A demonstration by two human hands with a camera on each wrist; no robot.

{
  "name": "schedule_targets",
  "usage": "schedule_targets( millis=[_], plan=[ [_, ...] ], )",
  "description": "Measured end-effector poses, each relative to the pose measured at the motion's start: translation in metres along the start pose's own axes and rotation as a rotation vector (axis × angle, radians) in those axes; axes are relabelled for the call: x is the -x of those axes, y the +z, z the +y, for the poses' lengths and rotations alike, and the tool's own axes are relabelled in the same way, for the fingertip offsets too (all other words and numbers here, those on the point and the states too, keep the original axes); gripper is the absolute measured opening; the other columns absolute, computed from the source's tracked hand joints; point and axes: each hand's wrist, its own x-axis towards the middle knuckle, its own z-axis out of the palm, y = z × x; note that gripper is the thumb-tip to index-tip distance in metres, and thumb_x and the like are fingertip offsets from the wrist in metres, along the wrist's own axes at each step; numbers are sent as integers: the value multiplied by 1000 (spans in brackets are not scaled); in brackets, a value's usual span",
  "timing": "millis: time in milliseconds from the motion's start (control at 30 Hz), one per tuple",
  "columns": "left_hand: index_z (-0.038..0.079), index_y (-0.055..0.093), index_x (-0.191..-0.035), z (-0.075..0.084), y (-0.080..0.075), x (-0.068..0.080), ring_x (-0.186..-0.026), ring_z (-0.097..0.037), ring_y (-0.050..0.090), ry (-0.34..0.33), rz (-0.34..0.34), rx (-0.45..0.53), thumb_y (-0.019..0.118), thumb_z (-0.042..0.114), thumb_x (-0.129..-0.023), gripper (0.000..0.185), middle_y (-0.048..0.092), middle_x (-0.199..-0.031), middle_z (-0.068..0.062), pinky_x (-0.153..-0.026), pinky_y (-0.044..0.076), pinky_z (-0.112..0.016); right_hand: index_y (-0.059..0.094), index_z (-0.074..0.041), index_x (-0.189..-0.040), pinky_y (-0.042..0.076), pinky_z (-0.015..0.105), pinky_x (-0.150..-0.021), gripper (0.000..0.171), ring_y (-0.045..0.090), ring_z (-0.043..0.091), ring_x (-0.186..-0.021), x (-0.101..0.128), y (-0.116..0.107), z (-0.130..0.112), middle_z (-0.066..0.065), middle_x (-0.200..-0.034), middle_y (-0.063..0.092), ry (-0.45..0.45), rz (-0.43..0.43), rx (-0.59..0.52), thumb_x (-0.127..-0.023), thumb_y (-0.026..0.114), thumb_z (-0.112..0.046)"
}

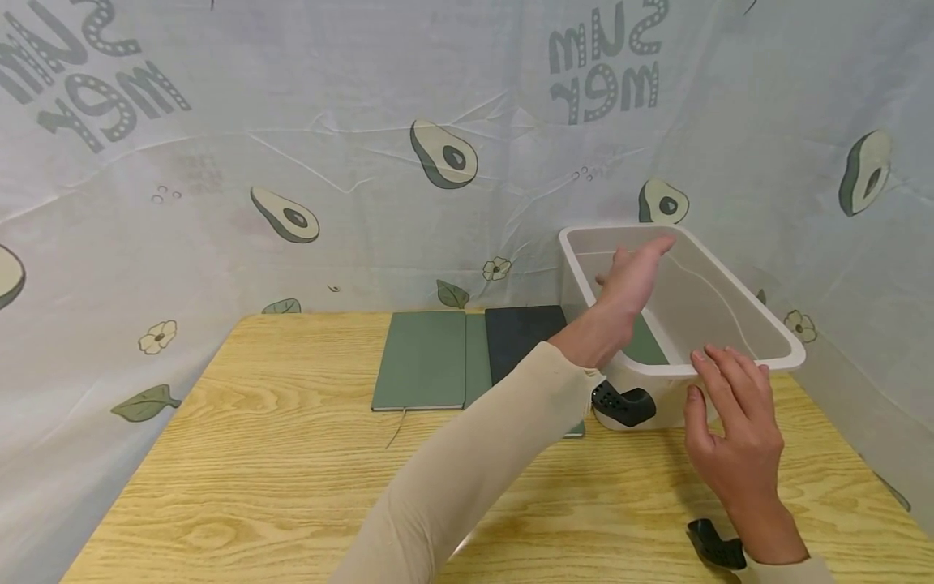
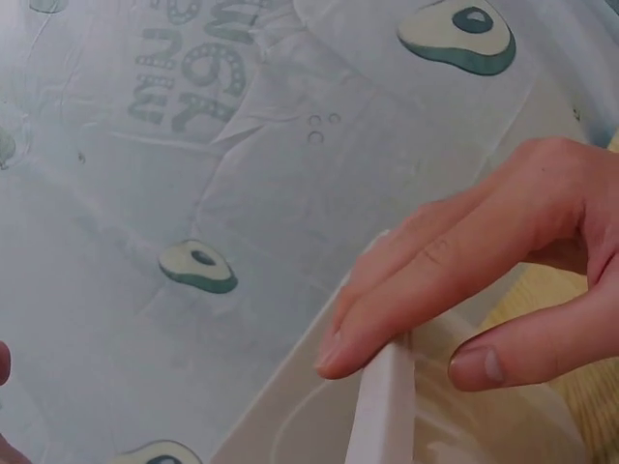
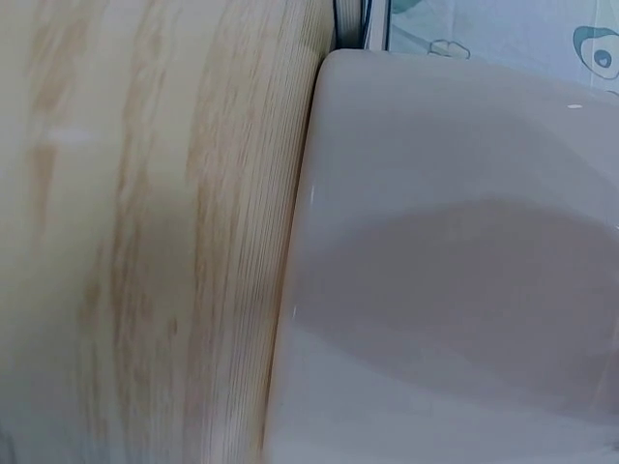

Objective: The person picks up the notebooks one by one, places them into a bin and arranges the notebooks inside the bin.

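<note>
On the table (image 1: 255, 454), left to right, a green notebook (image 1: 421, 359) lies flat against a black one (image 1: 521, 339), and past them stands a white bin (image 1: 730, 324), partly resting on another green book whose corner shows under it. The left hand (image 1: 631, 280) has the bin's left rim: in the wrist view its fingers (image 2: 435, 280) lie over the edge and the thumb presses from the other side, a light pinch. The right hand (image 1: 733, 422) rests loosely spread at the near rim, fingertips touching it, not closed around anything. By my reading, this is the step of taking hold of the bin. The next move calls for the right hand to grip too, so the bin lifts or slides level.
</note>
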Motion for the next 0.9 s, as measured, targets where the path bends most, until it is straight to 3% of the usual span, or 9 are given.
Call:
schedule_targets(
  millis=[133,233,333,500,633,800,900],
  plan=[
    [34,40,-163,-1,1,-4,-163,-27,24,-16,43,12,62,65,-93,80,22,-177,-6,-126,30,-62,77,4,-121,36,59,-125,32,62,54,-115,-1,1,-1,31,-121,73,0,-3,-10,-99,62,-14],
    [31,45,-160,-5,1,-8,-154,-25,33,-39,72,42,64,66,-92,78,37,-169,-2,-124,34,-58,77,4,-121,36,58,-126,33,62,54,-115,-2,1,-2,31,-121,73,1,-11,-7,-99,62,-14],
    [27,54,-148,-10,2,-12,-138,-24,46,-65,62,64,65,64,-91,69,55,-146,0,-120,37,-56,77,4,-121,37,58,-125,32,62,54,-115,-2,1,-4,31,-120,73,4,-8,1,-98,62,-13],
    [18,68,-105,-11,-2,-15,-103,-19,56,-20,-54,142,59,56,-98,40,61,-103,1,-111,41,-52,78,4,-120,37,57,-125,32,63,54,-115,-4,1,-5,31,-119,73,8,7,-2,-97,63,-12],
    [20,64,-80,-5,-7,-14,-86,-13,55,18,-132,198,55,54,-102,42,59,-86,5,-101,42,-43,77,4,-121,36,58,-126,33,62,53,-117,-4,1,-4,31,-120,73,10,-14,3,-98,62,-14],
    [24,62,-73,0,-12,-12,-76,-10,55,72,-202,189,51,54,-104,45,59,-78,6,-85,41,-33,77,4,-121,38,50,-126,33,63,53,-116,-2,1,-2,31,-120,73,5,-3,0,-98,62,-14],
    [17,67,-87,1,-15,-11,-81,-10,56,158,-243,120,48,53,-106,46,61,-84,4,-84,42,-31,77,4,-121,37,51,-126,33,63,53,-116,0,1,-2,31,-120,73,8,-4,3,-99,62,-15]
  ],
)
